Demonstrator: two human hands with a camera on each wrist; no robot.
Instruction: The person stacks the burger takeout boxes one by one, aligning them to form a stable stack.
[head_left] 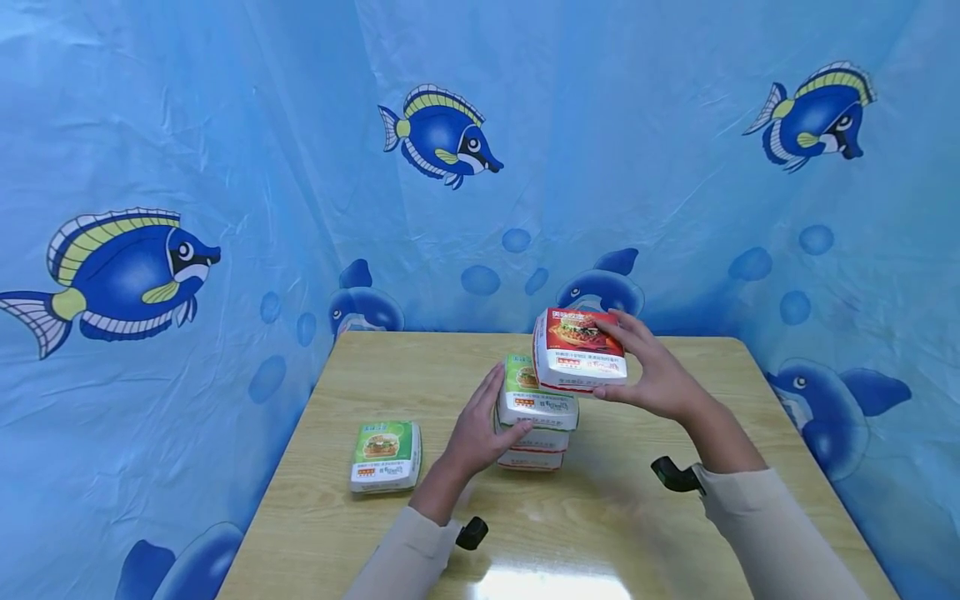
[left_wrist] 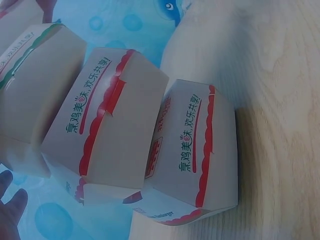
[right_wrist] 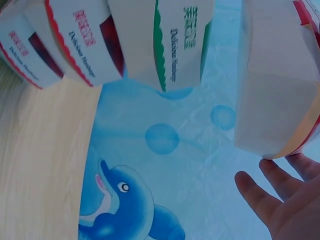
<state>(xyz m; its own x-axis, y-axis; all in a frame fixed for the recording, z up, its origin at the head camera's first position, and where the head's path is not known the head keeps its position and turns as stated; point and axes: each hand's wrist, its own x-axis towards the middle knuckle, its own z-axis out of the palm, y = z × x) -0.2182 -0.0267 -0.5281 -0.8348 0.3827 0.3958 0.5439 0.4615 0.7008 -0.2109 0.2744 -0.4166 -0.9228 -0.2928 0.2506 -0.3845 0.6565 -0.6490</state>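
Observation:
My right hand point(head_left: 663, 379) holds a red-and-white burger box point(head_left: 581, 358), fingers over its top right and thumb low at its front edge. In the right wrist view this box point(right_wrist: 277, 80) is tilted and apart from the stack. My left hand point(head_left: 474, 433) touches the left side of the green-topped burger box point(head_left: 534, 408), its fingers extended upward and its thumb across the front corner. That green box crowns a stack; beneath it sit two red-trimmed boxes, the middle one point(left_wrist: 107, 125) and the bottom one point(left_wrist: 195, 150). The held box partly covers the green lid.
Another green burger box point(head_left: 385, 457) lies on the wooden table point(head_left: 322, 533) to the left of the stack. Blue sheeting point(head_left: 300, 108) printed with fish and dolphins rises behind the table and along both sides. Small black devices point(head_left: 471, 533) are strapped at both wrists.

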